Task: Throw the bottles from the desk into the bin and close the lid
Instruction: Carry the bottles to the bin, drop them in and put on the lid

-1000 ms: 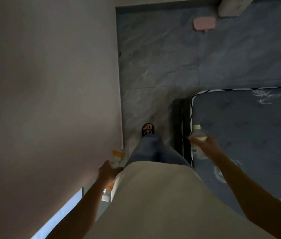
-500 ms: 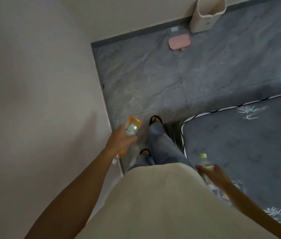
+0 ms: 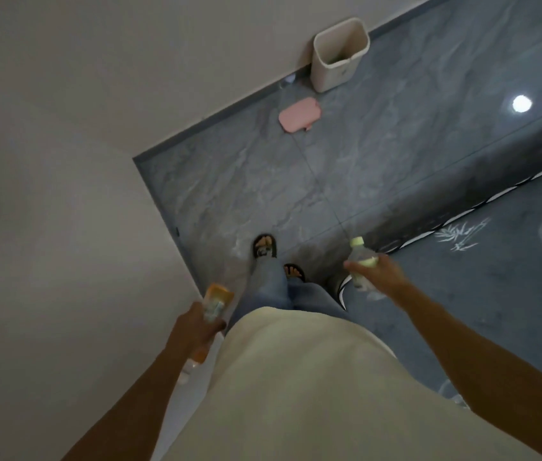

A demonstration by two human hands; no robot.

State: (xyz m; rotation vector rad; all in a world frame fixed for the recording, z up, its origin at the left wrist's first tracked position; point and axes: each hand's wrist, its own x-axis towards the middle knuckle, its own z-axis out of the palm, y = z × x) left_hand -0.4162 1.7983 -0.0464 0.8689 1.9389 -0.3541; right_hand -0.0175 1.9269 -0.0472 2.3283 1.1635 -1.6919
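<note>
Plainly, each set of fingers is wrapped round a bottle. The left hand [image 3: 196,322] is closed about the middle of an orange bottle [image 3: 214,302], whose top pokes forward past the knuckles, a grip that looks meant for carrying while walking. The right hand [image 3: 379,269] curls round a clear bottle [image 3: 361,261] with a pale green cap, holding it out to the side over the edge of a dark mat [image 3: 495,294]. Both arms hang low beside the body, so the bottles ride clear of the legs. The bin [image 3: 332,73] stands open against the wall, well ahead across the grey floor [image 3: 263,181]. Its pink lid [image 3: 299,114] lies flat on the tiles just in front of it, presumably left off so both bottles can drop in before it is fitted.
</note>
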